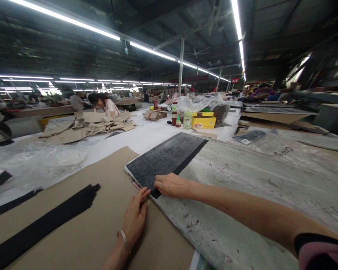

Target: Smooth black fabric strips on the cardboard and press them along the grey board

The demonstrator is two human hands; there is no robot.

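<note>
A dark grey, fabric-like panel (169, 157) lies on a worn, pale grey board (242, 180). A black strip (193, 155) runs along the panel's right edge. At the near end of that strip, my right hand (173, 185) is closed, its fingertips pinching the strip. My left hand (135, 213), with a bangle (124, 240) at the wrist, has its fingers together at the panel's near corner, almost touching the right hand. What lies between the left fingertips is hidden. Just beyond them, a thin pen-like object (135, 183) rests by the board's edge.
Brown sheet (107, 210) covers the left side, with long black strips (45, 221) on it. Clear plastic (50, 155) and a pile of tan pieces (87, 127) lie behind. A yellow box (204, 120) and bottles (174, 116) stand ahead. A person (111, 105) sits farther back.
</note>
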